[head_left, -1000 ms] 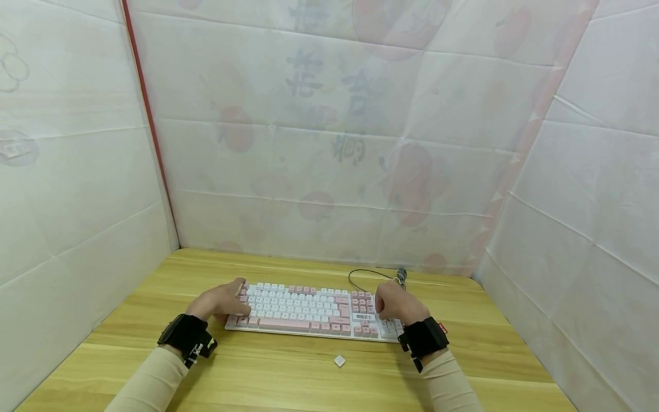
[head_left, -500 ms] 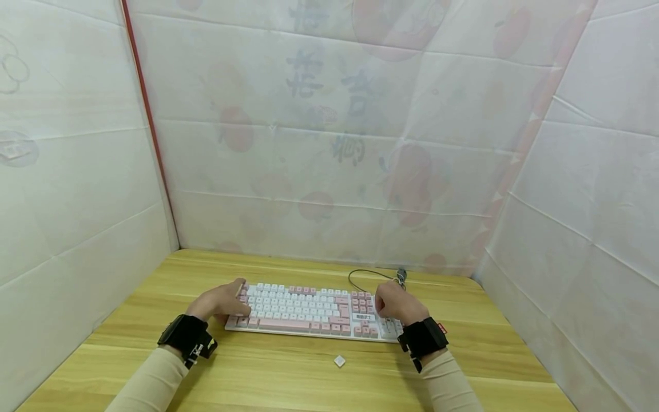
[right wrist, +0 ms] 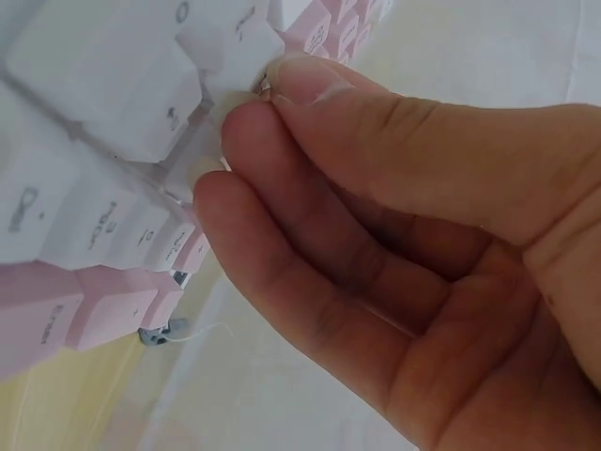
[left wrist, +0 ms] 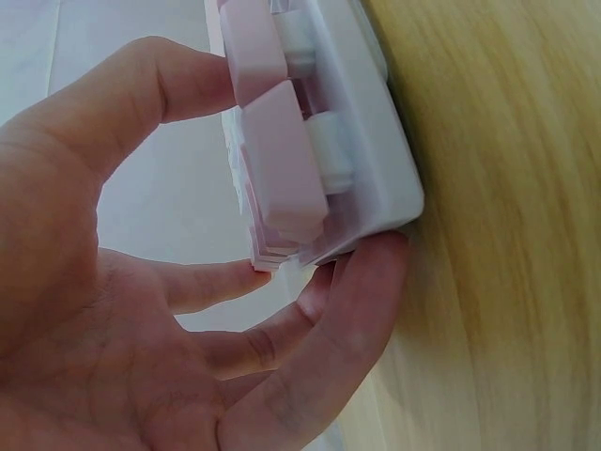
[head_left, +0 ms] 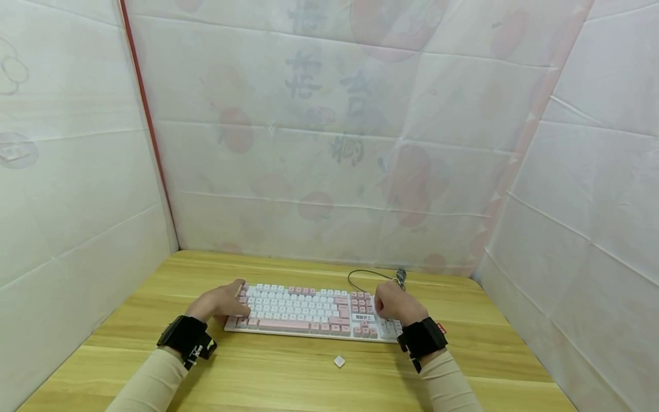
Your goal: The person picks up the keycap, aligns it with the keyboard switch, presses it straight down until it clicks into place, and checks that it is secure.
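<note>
A white and pink keyboard (head_left: 293, 312) lies across the desk. My left hand (head_left: 218, 302) grips its left end. In the left wrist view the thumb presses the pink edge keys (left wrist: 282, 169), and other fingers touch the casing's corner and side. Over the number keypad, my right hand (head_left: 399, 303) has its fingers curled. In the right wrist view my thumb and fingertips pinch a small piece (right wrist: 266, 87), mostly hidden between them, among white number keys (right wrist: 103, 85). In front of the keyboard a loose white keycap (head_left: 339, 361) lies on the desk.
The keyboard's dark cable (head_left: 362, 272) loops behind it, ending in a bundled plug (head_left: 401, 276). Wood-grain desk (head_left: 268, 377) spreads around the keyboard. White patterned sheets (head_left: 319, 171) enclose the back and both sides. Black wrist straps with cameras sit on both wrists.
</note>
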Available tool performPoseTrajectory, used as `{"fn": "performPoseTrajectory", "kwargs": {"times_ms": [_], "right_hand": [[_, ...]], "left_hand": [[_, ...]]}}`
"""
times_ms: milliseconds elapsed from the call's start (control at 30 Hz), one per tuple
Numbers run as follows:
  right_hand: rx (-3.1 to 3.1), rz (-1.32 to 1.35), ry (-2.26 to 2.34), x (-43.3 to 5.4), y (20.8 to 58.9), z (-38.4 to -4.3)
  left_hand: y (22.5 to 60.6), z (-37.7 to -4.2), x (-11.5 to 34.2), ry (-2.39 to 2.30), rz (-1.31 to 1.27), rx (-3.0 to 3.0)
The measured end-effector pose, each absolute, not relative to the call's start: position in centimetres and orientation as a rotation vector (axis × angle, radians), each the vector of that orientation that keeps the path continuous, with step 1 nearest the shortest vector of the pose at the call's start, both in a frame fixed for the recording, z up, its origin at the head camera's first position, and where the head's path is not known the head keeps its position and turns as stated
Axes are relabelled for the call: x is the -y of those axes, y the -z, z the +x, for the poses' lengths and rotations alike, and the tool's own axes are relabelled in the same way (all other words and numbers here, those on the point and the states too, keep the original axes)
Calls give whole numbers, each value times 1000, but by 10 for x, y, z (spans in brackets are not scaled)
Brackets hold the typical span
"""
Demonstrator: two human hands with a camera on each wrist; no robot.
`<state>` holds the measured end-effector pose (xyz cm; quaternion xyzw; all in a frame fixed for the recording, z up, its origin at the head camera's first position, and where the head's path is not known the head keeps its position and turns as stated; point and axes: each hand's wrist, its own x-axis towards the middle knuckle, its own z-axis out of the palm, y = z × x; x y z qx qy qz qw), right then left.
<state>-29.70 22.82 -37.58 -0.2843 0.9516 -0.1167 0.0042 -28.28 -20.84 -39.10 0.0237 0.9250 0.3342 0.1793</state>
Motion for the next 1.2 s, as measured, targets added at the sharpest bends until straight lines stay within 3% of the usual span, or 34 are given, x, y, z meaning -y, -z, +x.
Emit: {"fn": "performPoseTrajectory", "kwargs": {"times_ms": [1200], "right_hand": [[-3057, -779, 266, -218, 382, -297]], "left_hand": [[388, -282, 208, -938, 63, -2629]]}}
